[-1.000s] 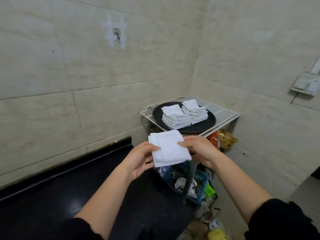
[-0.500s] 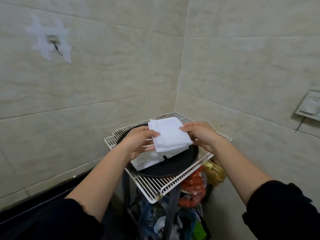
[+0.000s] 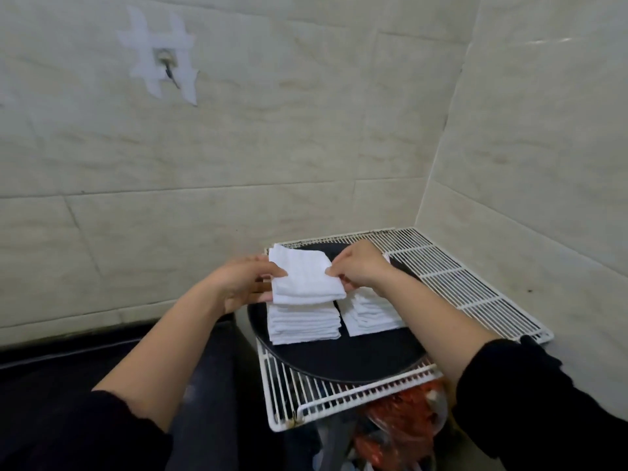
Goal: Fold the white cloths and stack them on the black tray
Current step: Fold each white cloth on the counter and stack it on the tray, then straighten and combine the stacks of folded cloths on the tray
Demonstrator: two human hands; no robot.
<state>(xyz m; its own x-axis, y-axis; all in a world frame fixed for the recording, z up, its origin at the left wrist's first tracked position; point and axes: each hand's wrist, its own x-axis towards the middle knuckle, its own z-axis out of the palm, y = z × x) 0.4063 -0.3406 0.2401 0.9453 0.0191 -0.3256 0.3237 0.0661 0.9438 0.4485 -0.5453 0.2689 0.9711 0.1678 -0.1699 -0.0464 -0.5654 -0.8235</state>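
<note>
Left hand (image 3: 244, 283) and right hand (image 3: 356, 270) pinched one folded cloth (image 3: 302, 277) over the black tray's (image 3: 339, 358) left-side stack (image 3: 304, 322); an uneven release could skew it.

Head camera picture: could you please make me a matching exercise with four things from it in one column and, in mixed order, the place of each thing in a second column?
Things
1. folded cloth
2. black tray
3. wire rack
4. metal hook

Places
A. on the tiled wall
B. lying on the wire rack
C. between the left hand and the right hand, over the left stack
D. in the corner of the room, under the black tray

Pairs: 1-C, 2-B, 3-D, 4-A
</note>
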